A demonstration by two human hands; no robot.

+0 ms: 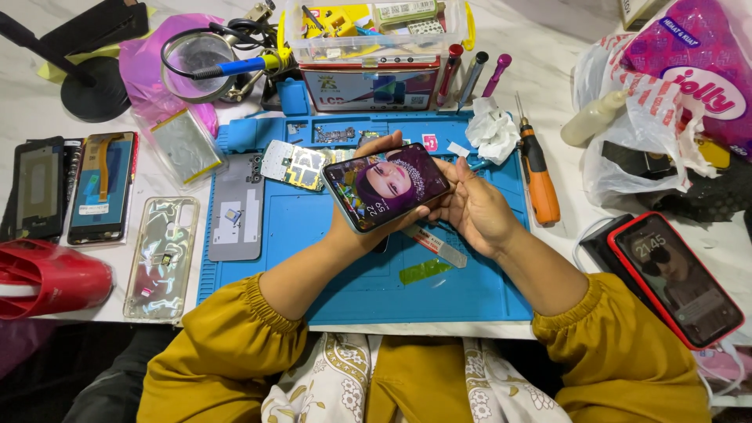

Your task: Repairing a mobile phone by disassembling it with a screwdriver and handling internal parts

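Note:
A smartphone [386, 186] with its screen lit, showing a picture, is held tilted above a blue repair mat [352, 290]. My left hand [350, 233] grips it from below and along its left side, fingers curling over the top edge. My right hand [472, 207] holds its right end, thumb on the edge. Under the hands on the mat lie a flat metal tool [436, 245] and a strip of green tape [424, 271].
A circuit board [294, 165] and grey back cover [237, 207] lie on the mat's left. Clear phone case [163, 258], display parts [102, 188], red object [47, 278] at left. Orange screwdriver [539, 174], crumpled tissue [492, 129], plastic bags [666, 102], red-cased phone [675, 278] at right. Parts box [368, 35] behind.

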